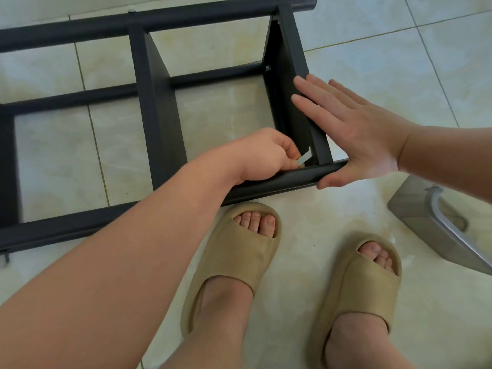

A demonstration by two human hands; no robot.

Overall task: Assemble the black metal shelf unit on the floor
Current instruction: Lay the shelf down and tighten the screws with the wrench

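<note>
The black metal shelf unit (157, 107) lies on its side on the tiled floor, with round posts and flat shelf panels joined between them. My left hand (262, 153) reaches inside the frame at the near right corner and pinches a small flat silver wrench (384, 160), held against the joint of the end panel (298, 83) and the near post (282, 181). My right hand (343, 129) lies flat with straight fingers against the outer face of that end panel, its thumb at the end of the near post.
My two feet in tan slides (239, 259) stand just in front of the near post. A grey base with a curved metal handle (442, 222) lies on the floor at the right. Pale floor tiles surround the frame.
</note>
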